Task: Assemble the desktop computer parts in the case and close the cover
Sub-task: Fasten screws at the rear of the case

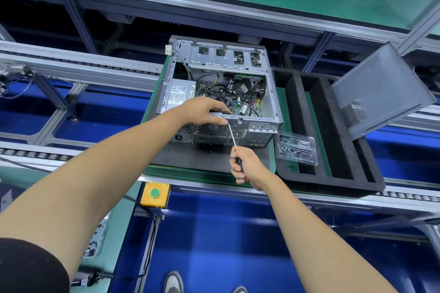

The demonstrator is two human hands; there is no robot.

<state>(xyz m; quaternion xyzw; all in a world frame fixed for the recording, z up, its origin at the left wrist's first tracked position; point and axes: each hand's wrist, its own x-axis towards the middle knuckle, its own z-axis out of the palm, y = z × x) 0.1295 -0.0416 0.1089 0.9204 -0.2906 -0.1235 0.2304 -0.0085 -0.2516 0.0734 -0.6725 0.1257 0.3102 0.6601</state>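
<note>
Open computer case (220, 93) lies on its side on a dark mat (190, 157) on the green surface (207, 175), interior up: power supply (179, 95) at left, cables and board to its right, drive cage at the far end. My left hand (206, 112) grips the near top rail of the case, fingers curled over the edge, thumb on the rear panel. My right hand (246, 164) sits just below the case, grip closed around the handle of a screwdriver (232, 137); shaft angles up, tip meeting the rail right beside my left thumb. Clear screw tray (296, 148) near right of the case. Side cover (381, 90) leans, tilted, farther right over a black foam tray (333, 173). Yellow button box (155, 194) at the near edge.
</note>
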